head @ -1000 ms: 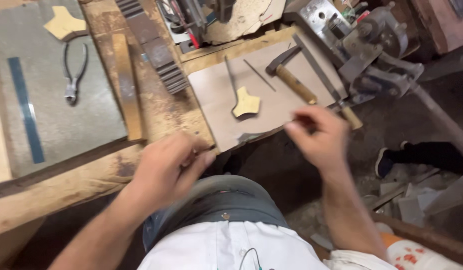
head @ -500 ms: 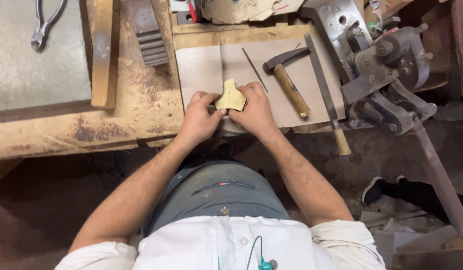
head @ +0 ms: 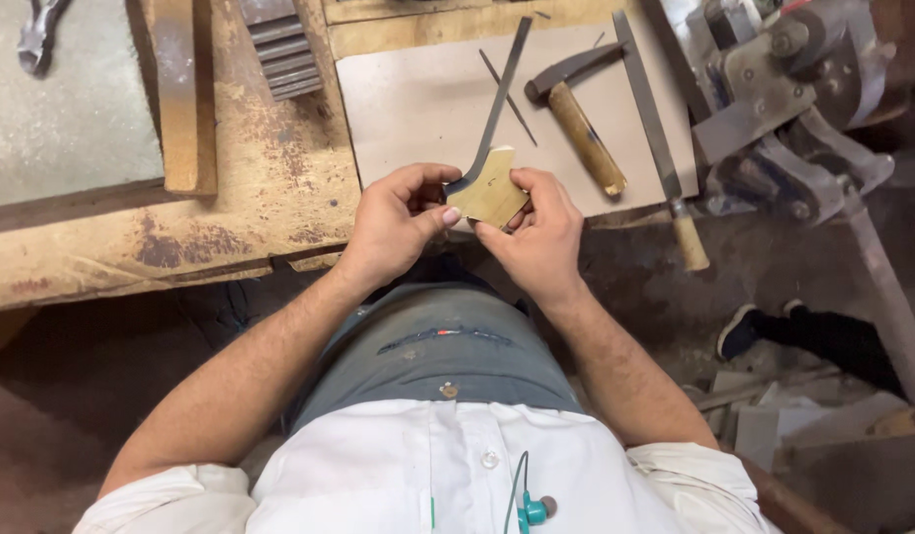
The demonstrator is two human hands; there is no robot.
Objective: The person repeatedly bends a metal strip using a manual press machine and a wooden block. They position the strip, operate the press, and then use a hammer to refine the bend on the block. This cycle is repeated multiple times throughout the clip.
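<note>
Both hands hold a small tan, flat, curved-edged piece (head: 489, 188) just in front of the workbench edge. My left hand (head: 398, 222) pinches its left side with thumb and fingers. My right hand (head: 541, 232) grips its right and lower side. A long thin metal file (head: 499, 99) lies on the grey sheet (head: 418, 99) just behind the piece, its near end hidden behind the piece and my left fingers.
A hammer with a wooden handle (head: 581, 124), a long flat file with a wooden handle (head: 660, 138) and a thin rod lie on the sheet. A metal bench machine (head: 784, 89) stands at right. A wooden bar (head: 175, 94), a toothed block (head: 279, 49) and pliers (head: 37, 30) lie at left.
One second ago my hands were apart and the piece lay on the sheet. Both hands then closed on it and have lifted it slightly toward me.
</note>
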